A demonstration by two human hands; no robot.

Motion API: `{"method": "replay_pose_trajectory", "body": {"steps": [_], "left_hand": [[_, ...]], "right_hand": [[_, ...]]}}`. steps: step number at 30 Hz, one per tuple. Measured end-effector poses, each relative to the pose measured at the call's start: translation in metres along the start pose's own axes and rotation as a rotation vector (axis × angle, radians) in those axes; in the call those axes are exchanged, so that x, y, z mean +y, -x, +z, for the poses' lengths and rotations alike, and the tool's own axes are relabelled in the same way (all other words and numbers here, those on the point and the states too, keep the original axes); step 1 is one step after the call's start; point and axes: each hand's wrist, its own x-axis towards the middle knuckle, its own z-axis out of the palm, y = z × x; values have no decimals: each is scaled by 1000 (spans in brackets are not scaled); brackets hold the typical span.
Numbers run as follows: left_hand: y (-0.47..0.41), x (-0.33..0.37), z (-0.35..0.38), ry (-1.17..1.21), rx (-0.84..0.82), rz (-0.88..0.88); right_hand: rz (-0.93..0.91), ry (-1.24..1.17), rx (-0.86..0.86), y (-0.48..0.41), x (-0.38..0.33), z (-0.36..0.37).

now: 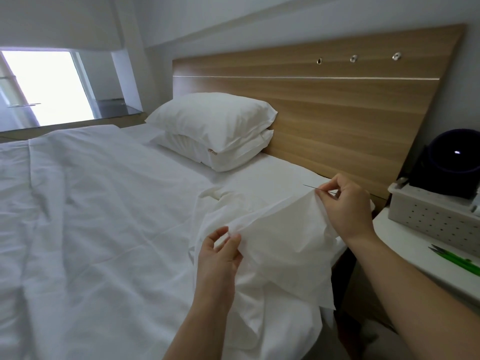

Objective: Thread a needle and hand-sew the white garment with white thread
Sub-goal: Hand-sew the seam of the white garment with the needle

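The left hand (220,255) pinches the cloth (280,240) to keep it tight. The right hand (348,206) pinches the needle (311,187) at the far corner, ready to sew.

The thin, creased white garment (281,237) is held up taut over the right edge of the bed (104,203), pinched low by the left hand (220,255) and high by the right hand (348,203), which also pinches the fine dark needle (311,187) jutting leftward, almost level.
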Motion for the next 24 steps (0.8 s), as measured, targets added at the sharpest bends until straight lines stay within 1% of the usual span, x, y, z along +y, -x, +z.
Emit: {"method": "replay_pose_trajectory", "body": {"steps": [4,9,19,24], "left_hand": [[3,-5,0,-268,-10,163],[1,0,4,-440,-29,213],[-9,11,-3,-495,1,252],[-14,16,-7,-531,30,320]], "right_hand": [[7,-1,-2,-1,1,0],[12,8,1,-3,-1,-4],[-22,13,-8,0,-4,-7],[-63,-48,-25,3,-5,-8]]}}
